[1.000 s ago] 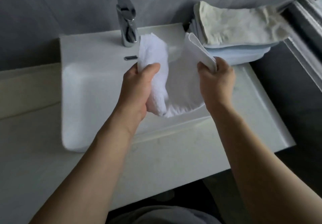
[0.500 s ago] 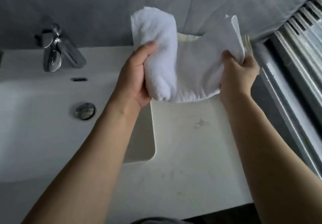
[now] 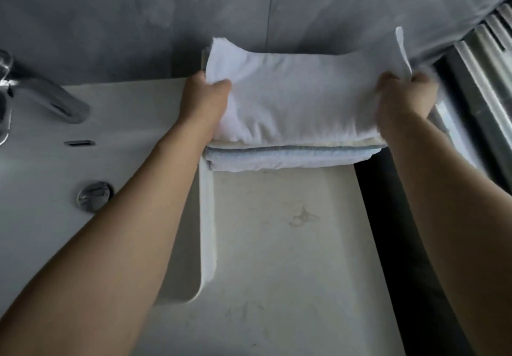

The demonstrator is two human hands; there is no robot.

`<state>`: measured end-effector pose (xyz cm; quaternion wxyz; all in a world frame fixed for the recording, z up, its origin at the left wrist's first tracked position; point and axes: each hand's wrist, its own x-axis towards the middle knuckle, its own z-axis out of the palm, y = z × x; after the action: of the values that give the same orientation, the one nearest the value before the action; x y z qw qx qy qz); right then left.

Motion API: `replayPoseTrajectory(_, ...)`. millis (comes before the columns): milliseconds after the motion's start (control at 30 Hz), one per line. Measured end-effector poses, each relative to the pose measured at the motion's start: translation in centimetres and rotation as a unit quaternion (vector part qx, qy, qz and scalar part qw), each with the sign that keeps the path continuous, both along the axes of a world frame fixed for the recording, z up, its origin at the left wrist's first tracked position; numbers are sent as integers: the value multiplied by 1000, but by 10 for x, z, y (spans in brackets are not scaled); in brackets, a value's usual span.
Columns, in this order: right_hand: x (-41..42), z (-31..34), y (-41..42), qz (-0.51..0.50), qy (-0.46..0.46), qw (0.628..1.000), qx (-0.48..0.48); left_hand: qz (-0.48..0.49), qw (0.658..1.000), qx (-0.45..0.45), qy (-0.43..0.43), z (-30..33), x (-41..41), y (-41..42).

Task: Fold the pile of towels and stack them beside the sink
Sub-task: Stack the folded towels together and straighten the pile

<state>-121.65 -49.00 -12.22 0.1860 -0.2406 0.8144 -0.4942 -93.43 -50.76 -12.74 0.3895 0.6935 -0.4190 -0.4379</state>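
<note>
I see the left hand [image 3: 206,97] and right hand [image 3: 403,93] each gripping an end of the white towel [image 3: 299,97], fingers curled into the cloth. It lies on the stack [image 3: 288,156] on the counter [image 3: 282,244], just right of the sink [image 3: 50,167].

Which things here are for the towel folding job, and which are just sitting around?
For the job:
white towel, gripped at its ends by the left hand and right hand
stack of folded towels under it
counter beside the sink

Just sitting around:
tap
drain plug
radiator
</note>
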Motion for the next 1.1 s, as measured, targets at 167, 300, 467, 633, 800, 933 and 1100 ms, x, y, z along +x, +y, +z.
replayPoseTrajectory(167,-15,-14,-8,68,158,980,95,-7,985,-33,-168,-7,-10,-6)
replayPoseTrajectory(300,-12,-13,-2,72,233,965,100,-14,992,-86,-89,4,-16,-3)
replayPoseTrajectory(467,-3,-7,1,84,289,946,123,-37,976,-54,-209,2,-6,-4)
replayPoseTrajectory(633,50,-17,6,284,445,836,148,-55,815,-225,-531,3,-30,21)
replayPoseTrajectory(800,52,-38,2,396,366,826,164,-290,761,-196,-547,-14,-53,11)
replayPoseTrajectory(933,16,-40,-5,388,383,811,212,-306,766,-123,-552,-36,-38,-1)
replayPoseTrajectory(1100,15,-36,-5,358,392,810,248,-300,759,-104,-568,-34,-42,-2)
